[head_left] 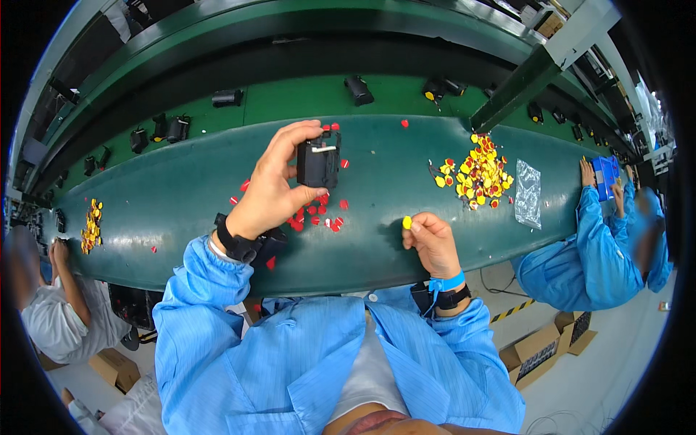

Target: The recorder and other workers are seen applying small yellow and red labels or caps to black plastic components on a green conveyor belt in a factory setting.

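My left hand [272,185] holds a small black box-shaped part [317,161] upright above the green table [181,196], thumb and fingers around its left side. A white strip shows on the part's top face. My right hand [433,239] rests near the table's front edge and pinches a small yellow cap [407,222] between thumb and forefinger. Several small red caps [317,212] lie scattered on the table under and beside the black part.
A heap of yellow and red caps [478,172] lies to the right, beside a clear plastic bag [528,193]. Black parts [358,90] ride the green conveyor behind. A co-worker in blue [602,246] sits right; another person [58,312] sits left. Cardboard boxes [540,351] stand on the floor.
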A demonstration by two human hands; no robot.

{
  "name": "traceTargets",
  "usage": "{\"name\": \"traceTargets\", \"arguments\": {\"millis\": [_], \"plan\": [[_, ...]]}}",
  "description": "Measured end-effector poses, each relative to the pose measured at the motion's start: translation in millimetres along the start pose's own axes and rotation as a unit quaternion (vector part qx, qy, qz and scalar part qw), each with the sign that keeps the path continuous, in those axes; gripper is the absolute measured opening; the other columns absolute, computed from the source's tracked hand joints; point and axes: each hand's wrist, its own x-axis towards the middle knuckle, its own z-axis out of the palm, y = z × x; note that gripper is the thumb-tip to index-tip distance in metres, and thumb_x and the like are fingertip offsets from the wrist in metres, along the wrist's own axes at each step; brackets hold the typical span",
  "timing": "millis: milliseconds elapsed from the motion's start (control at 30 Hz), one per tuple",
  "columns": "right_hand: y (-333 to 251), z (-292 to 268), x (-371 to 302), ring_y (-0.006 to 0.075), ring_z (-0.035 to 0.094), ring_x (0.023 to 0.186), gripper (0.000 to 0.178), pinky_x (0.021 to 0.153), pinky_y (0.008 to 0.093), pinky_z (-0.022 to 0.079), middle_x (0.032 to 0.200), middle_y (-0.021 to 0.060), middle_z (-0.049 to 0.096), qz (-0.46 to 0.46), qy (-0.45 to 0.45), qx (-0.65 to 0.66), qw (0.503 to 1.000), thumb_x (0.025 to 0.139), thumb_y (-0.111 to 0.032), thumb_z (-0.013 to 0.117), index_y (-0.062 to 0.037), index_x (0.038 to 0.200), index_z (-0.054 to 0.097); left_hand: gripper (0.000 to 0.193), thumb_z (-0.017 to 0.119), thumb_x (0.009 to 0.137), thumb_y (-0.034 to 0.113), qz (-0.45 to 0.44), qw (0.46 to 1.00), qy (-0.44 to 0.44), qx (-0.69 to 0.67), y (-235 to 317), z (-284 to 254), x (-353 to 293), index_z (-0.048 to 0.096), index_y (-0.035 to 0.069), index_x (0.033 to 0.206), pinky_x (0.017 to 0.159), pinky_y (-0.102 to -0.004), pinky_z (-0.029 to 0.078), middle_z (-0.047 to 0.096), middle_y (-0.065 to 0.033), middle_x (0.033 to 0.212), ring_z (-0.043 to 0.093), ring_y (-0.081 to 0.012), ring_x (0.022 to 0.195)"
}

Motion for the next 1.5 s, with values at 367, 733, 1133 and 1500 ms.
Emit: {"name": "traceTargets", "arguments": {"millis": [367,733,1133,1500], "plan": [[-27,88,4,0.0238,0.062,0.101,0.007,0.086,0.0317,0.048,0.128,0.0153,0.049,-0.054,-0.188,0.091,0.976,0.091,-0.006,0.057,-0.0009,0.089,0.060,0.069,0.064,0.065,-0.014,0.049,0.992,-0.046,0.106,28,40,-37,0.048,0.008,0.128,0.087,-0.0332,0.048,0.054,-0.0128,0.113,0.058,-0.0284,0.101],[-30,84,-11,0.0211,0.058,0.105,0.003,0.094,0.0318,0.044,0.118,0.0120,0.050,-0.089,-0.206,-0.079,0.971,0.086,0.000,0.061,0.0005,0.088,0.063,0.026,0.067,0.079,-0.006,-0.148,0.964,-0.020,-0.219,31,36,-63,0.057,-0.003,0.103,0.086,-0.0298,0.050,0.056,-0.0088,0.108,0.056,-0.0156,0.099],[-50,101,-30,0.0022,0.048,0.060,0.007,0.052,0.0180,0.037,0.071,-0.0027,0.058,-0.065,-0.045,-0.174,0.982,0.087,-0.008,0.065,-0.0011,0.089,0.064,0.022,0.067,0.074,-0.010,-0.082,0.975,0.060,-0.196,21,57,-73,0.057,-0.004,0.093,0.082,-0.0276,0.055,0.052,-0.0060,0.098,0.058,-0.0134,0.092],[-36,111,-19,0.0040,0.046,0.060,0.008,0.053,0.0190,0.035,0.069,-0.0022,0.054,-0.124,0.013,-0.274,0.954,0.088,-0.007,0.061,0.0001,0.086,0.061,0.018,0.072,0.077,0.004,-0.016,0.991,0.083,-0.102,13,60,-77,0.060,-0.002,0.089,0.068,-0.0264,0.050,0.055,-0.0087,0.086,0.057,-0.0151,0.082]]}}
